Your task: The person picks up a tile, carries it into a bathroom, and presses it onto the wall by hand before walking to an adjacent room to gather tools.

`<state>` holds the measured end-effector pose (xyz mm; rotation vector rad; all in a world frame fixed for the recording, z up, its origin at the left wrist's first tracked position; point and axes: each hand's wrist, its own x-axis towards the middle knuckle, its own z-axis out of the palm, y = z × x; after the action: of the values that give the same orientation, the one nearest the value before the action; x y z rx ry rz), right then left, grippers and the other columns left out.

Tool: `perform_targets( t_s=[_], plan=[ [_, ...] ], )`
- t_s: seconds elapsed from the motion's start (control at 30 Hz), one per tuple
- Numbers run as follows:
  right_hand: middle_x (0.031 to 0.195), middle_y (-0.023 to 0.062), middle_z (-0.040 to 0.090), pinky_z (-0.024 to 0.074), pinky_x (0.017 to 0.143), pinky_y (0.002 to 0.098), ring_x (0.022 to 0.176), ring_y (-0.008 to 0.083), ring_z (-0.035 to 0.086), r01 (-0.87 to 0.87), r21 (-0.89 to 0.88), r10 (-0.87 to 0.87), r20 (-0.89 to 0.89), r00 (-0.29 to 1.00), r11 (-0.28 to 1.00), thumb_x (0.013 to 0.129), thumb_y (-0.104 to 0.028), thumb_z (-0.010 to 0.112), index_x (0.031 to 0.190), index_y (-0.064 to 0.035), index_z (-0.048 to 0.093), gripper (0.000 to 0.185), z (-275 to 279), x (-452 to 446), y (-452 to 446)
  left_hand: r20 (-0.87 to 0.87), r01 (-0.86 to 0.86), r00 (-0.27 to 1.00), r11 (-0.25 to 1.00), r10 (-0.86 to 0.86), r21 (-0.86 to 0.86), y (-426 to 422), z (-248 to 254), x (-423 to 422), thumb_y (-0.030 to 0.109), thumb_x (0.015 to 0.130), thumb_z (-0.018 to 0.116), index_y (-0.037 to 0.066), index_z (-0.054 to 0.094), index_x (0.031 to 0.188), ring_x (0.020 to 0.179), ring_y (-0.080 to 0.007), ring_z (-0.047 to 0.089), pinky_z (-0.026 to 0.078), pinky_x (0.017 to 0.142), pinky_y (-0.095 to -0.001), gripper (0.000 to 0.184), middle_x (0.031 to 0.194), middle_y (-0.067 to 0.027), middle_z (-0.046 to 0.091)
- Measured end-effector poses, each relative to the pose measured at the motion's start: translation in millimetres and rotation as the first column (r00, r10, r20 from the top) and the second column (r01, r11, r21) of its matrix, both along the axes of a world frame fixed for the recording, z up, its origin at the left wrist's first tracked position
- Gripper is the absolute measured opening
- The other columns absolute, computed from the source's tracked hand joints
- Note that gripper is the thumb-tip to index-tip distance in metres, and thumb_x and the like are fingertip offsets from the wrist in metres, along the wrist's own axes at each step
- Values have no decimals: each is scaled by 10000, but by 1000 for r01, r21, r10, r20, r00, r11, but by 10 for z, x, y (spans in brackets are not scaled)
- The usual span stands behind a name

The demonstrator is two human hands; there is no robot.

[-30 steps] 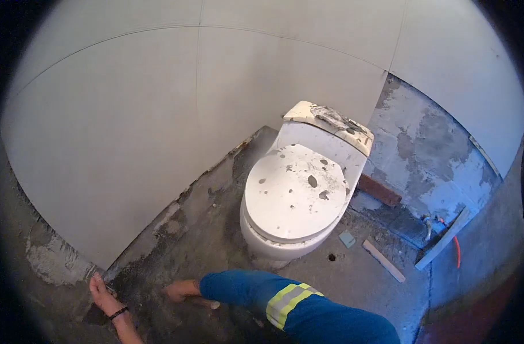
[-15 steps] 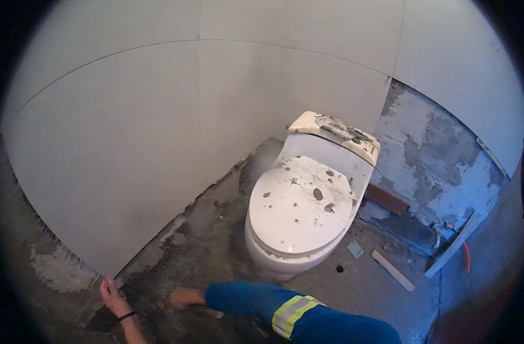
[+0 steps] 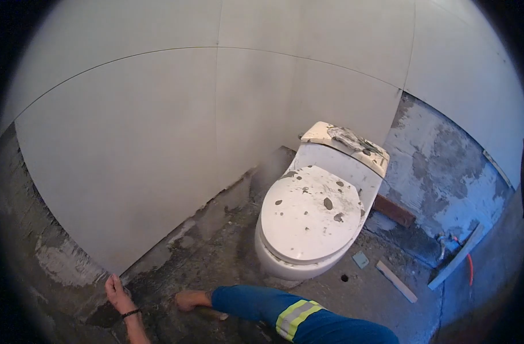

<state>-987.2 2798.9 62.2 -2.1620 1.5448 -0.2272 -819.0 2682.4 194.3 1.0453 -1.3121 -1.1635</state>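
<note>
My left hand (image 3: 119, 294), with a dark band round the wrist, is at the lower corner of a large pale wall tile (image 3: 124, 155). Its fingers are curled closed, the tips close against that corner. Anything between them is too small or hidden to make out. Below the tile's bottom edge runs a rough strip of bare wall and dark, wet-looking floor (image 3: 216, 243). My right hand is out of view.
A white toilet (image 3: 311, 215), spattered with mortar, stands in the corner. My leg (image 3: 250, 307) in blue trousers reaches across the floor. To the right are a brick (image 3: 393, 210), a wood strip (image 3: 396, 281), a leaning board (image 3: 457, 257), a red hose (image 3: 470, 268) and a floor hole (image 3: 344, 278).
The camera has turned slightly, so the wall and toilet appear shifted right and down. My left hand stays closed at the tile's lower corner.
</note>
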Motion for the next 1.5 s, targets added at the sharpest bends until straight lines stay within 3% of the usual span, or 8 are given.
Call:
perform_targets(
  t_s=[0.2, 0.4, 0.67, 0.87, 1.13, 1.23, 1.27, 1.5],
  plan=[
    [621, 188, 585, 404, 509, 490, 559, 358, 538, 127, -138, -103, 170, 980, 982, 568, -183, 640, 596, -1, 616, 185, -355, 44, -83, -55, -18, 998, 998, 22, 66, 262, 339, -12, 290, 920, 576, 30, 579, 1003, 670, -49, 396, 335, 575, -221, 273, 783, 60, 488],
    [1302, 128, 508, 388, 966, 378, 1165, 229, 485, 33, -313, 144, 525, 839, 949, 915, -236, 479, 1324, -48, 450, 452, -2005, -286, -811, 27, -9, 1000, 999, 10, -38, -172, -202, 39, 262, 920, 571, -10, 563, 954, 750, -102, 453, 399, 687, -268, 274, 806, 12, 526],
    [1040, 204, 621, 471, 804, 411, 932, 323, 600, 200, -687, -358, -95, 929, 699, 858, -249, 529, 1158, -37, 567, 369, -2904, -86, -1742, 50, -143, 987, 971, 156, -193, -73, -125, 61, 182, 900, 585, -37, 553, 930, 778, -146, 496, 422, 722, -315, 223, 810, -29, 548],
    [830, 152, 649, 432, 614, 443, 699, 287, 580, 78, -49, -70, 154, 986, 996, 807, -232, 557, 965, -54, 631, 248, -639, -295, -453, -139, 63, 988, 998, -61, 11, 344, 481, 254, 158, 908, 568, 39, 563, 967, 589, -74, 444, 385, 499, -244, 133, 764, 3, 528],
    [682, 137, 579, 424, 574, 440, 613, 307, 528, 66, -128, -25, 298, 954, 990, 710, -156, 600, 753, -31, 611, 133, -903, -215, -702, -363, 846, 304, 425, -881, -323, 1668, 1722, 580, 201, 869, 652, 82, 484, 965, 504, -97, 467, 402, 434, -203, 228, 748, -68, 577],
    [702, 140, 567, 412, 579, 431, 632, 304, 523, 4, -201, 65, 337, 939, 980, 675, -158, 612, 723, -25, 588, 143, -951, -255, -789, 176, 745, -233, -292, -956, -600, 1820, 1946, 625, 108, 888, 589, 55, 466, 877, 532, -141, 535, 452, 471, -255, 135, 831, -172, 642],
    [718, 115, 535, 377, 579, 420, 632, 273, 484, -172, -519, 439, 449, 778, 837, 654, -188, 626, 724, -46, 557, 172, -863, -255, -784, 179, 765, -288, -338, -941, -548, 1916, 2038, 645, 107, 888, 589, 54, 466, 878, 533, -141, 536, 453, 472, -255, 134, 832, -172, 643],
    [719, 146, 536, 375, 574, 431, 629, 284, 481, -71, -327, 204, 392, 897, 942, 691, -191, 596, 719, -27, 555, 171, -95, -135, -120, 9, 940, -209, -204, -978, -275, 2395, 2263, 496, 104, 889, 582, 52, 470, 882, 540, -144, 541, 458, 479, -260, 124, 837, -172, 645]
  ],
)
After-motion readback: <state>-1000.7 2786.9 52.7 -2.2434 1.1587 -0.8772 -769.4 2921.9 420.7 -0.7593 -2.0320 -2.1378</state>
